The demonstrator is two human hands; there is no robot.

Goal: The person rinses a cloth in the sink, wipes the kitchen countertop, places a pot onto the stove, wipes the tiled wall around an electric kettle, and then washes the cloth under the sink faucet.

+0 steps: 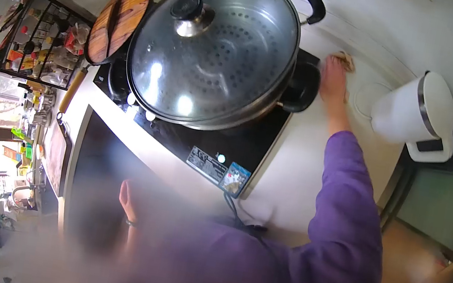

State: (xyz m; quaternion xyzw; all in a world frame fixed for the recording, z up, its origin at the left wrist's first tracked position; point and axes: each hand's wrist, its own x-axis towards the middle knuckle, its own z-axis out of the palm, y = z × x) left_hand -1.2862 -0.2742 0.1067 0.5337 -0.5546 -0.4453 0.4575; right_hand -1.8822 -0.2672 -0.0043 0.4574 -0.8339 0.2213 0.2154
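Observation:
My right hand (334,80), in a purple sleeve, presses down on the pale counter to the right of the cooker. Its fingers are closed on a bunched brownish cloth (345,59), mostly covered by the hand. Close beside it stands a large steamer pot (207,115) with black handles. A glass lid (221,63) with a black knob covers this pot, and drops or holes show through the glass. My left hand (127,197) hangs in the air in front of the counter, seen edge-on with fingers stretched and nothing visible in it. Haze blurs the area around it.
The pot rests on a black induction cooker (264,148). A white electric kettle (408,112) stands at the right, near a wall socket. On the left are a wooden-lidded pan (119,21), a rack of seasonings (45,42) and a cutting board (55,152). A cable (233,206) hangs at the front edge.

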